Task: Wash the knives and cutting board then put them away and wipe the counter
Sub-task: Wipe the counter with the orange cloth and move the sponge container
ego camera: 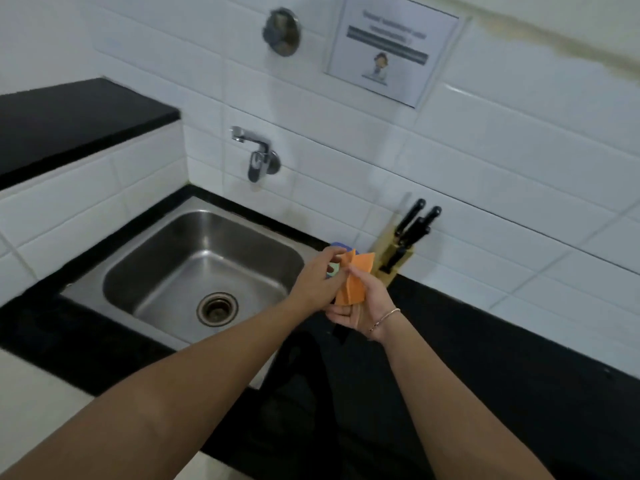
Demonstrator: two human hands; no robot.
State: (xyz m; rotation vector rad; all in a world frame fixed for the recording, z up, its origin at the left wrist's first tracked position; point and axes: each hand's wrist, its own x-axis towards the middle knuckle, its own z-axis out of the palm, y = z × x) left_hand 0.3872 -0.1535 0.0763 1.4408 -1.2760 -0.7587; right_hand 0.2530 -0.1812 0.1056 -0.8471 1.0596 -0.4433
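Wooden knife block [393,252] holding black-handled knives [414,221]; steel sink [194,258] beside it. Left hand [320,275] and right hand [365,303] both pinch an orange cloth [353,278].

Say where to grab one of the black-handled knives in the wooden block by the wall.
Likely by the black handle, from above and the counter side. The handles jut up and lean toward the white tiled wall; the blades are hidden in the light wooden knife block. Pull out along the handle's slant.
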